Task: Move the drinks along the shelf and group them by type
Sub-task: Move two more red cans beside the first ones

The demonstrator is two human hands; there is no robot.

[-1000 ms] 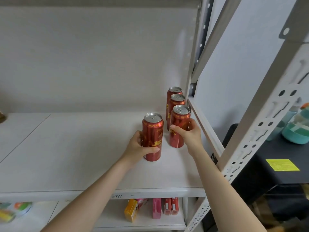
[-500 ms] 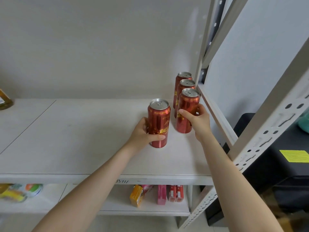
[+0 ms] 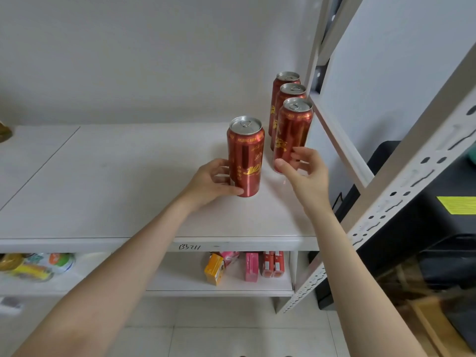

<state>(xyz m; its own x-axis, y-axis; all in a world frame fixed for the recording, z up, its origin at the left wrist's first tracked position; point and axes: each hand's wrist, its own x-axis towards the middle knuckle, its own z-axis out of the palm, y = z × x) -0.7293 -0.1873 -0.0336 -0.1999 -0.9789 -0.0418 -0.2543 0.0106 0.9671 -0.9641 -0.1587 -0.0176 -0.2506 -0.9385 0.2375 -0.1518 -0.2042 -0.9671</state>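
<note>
Tall red beer cans with gold lettering stand on the white shelf [image 3: 108,191]. My left hand [image 3: 211,181] grips the lower part of one red can [image 3: 246,153], which stands upright apart from the rest. Three more stand in a row along the shelf's right side: a front can [image 3: 292,130], a middle can [image 3: 292,92] and a back can [image 3: 287,77]. My right hand [image 3: 302,171] hovers just in front of the front can, fingers spread, holding nothing.
A perforated metal upright [image 3: 381,210] and a slanted brace [image 3: 340,140] frame the shelf's right end. Small snack boxes [image 3: 242,266] sit on the lower shelf, with coloured packets [image 3: 33,266] at its left. A black cabinet [image 3: 438,228] stands to the right.
My right hand has let go of the front can in the row and drawn back with fingers spread. My left hand still grips its can. The camera has tilted.
</note>
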